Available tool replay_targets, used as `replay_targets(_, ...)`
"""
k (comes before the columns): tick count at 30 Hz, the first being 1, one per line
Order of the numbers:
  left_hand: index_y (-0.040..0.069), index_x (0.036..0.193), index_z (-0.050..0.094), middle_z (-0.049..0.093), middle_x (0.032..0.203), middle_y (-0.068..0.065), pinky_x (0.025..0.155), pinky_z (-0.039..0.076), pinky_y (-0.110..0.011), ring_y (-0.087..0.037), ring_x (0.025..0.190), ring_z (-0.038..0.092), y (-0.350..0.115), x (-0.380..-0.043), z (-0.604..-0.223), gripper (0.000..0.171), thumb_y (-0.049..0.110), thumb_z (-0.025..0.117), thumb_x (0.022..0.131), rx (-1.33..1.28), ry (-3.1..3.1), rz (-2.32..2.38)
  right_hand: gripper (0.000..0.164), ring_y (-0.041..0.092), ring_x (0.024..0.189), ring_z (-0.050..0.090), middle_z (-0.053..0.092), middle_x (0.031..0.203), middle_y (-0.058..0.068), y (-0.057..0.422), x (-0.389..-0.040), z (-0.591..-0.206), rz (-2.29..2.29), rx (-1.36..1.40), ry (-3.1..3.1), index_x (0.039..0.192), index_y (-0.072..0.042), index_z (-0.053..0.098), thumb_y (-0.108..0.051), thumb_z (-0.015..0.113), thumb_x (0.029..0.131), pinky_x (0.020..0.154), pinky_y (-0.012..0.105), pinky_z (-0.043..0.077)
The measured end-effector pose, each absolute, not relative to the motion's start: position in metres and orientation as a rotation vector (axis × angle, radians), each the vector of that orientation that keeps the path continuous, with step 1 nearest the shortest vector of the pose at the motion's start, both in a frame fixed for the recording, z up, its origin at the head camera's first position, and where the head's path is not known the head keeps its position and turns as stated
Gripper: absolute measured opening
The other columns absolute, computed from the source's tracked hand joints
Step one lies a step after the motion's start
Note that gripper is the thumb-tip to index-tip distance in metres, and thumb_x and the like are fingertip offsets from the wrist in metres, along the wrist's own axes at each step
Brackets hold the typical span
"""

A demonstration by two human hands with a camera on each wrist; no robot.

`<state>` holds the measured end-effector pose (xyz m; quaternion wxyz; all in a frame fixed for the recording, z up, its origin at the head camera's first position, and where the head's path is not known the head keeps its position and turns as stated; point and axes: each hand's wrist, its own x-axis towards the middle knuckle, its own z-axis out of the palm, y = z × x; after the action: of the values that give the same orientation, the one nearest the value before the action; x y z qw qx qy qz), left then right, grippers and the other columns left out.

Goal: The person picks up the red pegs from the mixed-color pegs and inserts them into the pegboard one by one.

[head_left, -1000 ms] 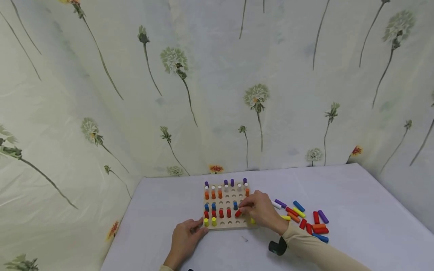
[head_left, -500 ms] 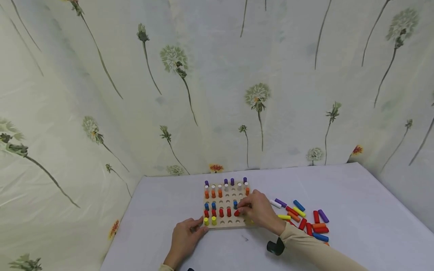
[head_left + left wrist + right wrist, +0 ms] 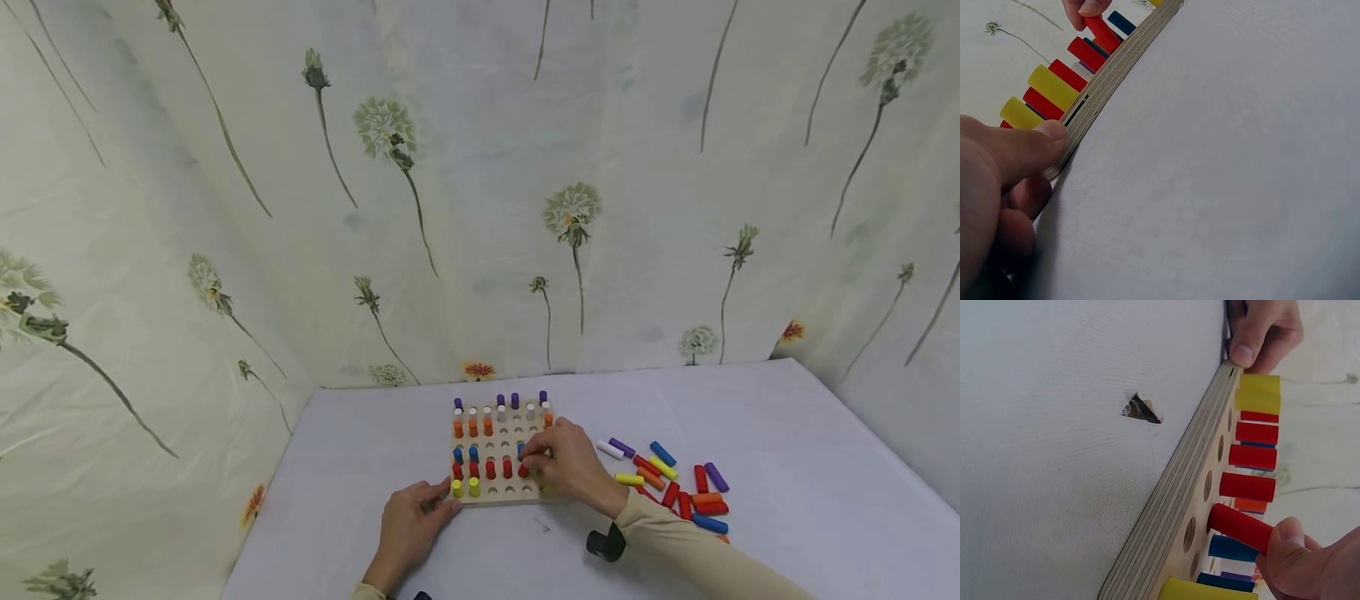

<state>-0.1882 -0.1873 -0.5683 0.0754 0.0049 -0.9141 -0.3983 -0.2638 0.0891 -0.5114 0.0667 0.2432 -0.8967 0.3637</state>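
Observation:
A wooden pegboard (image 3: 501, 502) lies on the white-covered table, with upright pegs in purple, white, orange, blue, red and yellow rows. My left hand (image 3: 411, 525) holds its front left corner, the thumb (image 3: 1054, 130) against the layered edge and other fingers curled at the side. Over the board's right part, my right hand (image 3: 573, 467) pinches the upper end of a red peg (image 3: 1238, 525) between thumb and fingertips. That peg's lower end is at a hole in the red row, and it leans slightly. Two yellow pegs (image 3: 1260, 394) stand near the left hand.
Loose pegs in several colours lie right of the board, among them a yellow peg (image 3: 628, 479) and a blue peg (image 3: 710, 523). A black device (image 3: 604, 544) sits under the right wrist. A small tear (image 3: 1141, 411) marks the table cover before the board.
The red peg in my right hand has gone from strongly tilted to nearly upright at its hole. The right hand has shifted slightly left; the left hand has stayed at the corner.

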Motion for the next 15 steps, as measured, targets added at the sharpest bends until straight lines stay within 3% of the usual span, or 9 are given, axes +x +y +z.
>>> replay_targets(15,0.012,0.120,0.081,0.060,0.073,0.013,0.056,0.032,-0.021,-0.004,0.062,0.044,-0.1889,-0.1886,-0.5688,0.039,0.033,0.088,0.088,-0.011,-2.731,-1.191,0.008,0.011,0.078,0.046,0.075,0.079,-0.010,0.0895,-0.2653,-0.5123,1.028,0.679,-2.743,0.089,-0.014,0.086,-0.006,0.085,0.088,0.071,0.027,0.036)
